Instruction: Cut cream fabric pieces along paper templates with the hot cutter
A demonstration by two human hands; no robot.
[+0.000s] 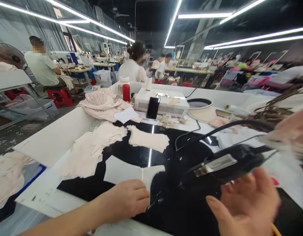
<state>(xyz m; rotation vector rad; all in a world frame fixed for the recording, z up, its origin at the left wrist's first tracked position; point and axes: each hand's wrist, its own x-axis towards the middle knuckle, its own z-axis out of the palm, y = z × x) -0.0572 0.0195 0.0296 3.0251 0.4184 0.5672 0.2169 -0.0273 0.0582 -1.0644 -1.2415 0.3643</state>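
My left hand (pixel 131 198) lies at the lower edge of a flat pale fabric piece (pixel 124 171) on the black work surface (pixel 92 186). Its fingers are curled together; a thin shiny thing (pixel 155 202) shows by the fingertips, too blurred to name. My right hand (pixel 249 201) is palm up with thumb and fingers apart, close beneath a black corded hand tool (pixel 236 162) with a pale label. Motion smears the tool, and I cannot tell whether the fingers touch it. Cream fabric pieces (pixel 148 139) and a larger cream fabric stack (pixel 92 147) lie beyond.
A vented white box (pixel 163 101), a phone (pixel 153 108), a red bottle (pixel 126 93) and a cream visor (pixel 202 111) stand at the back. The tool's black cable (pixel 230 124) arches across the right. A blurred pinkish shape (pixel 293 131) fills the right edge. People sit farther off.
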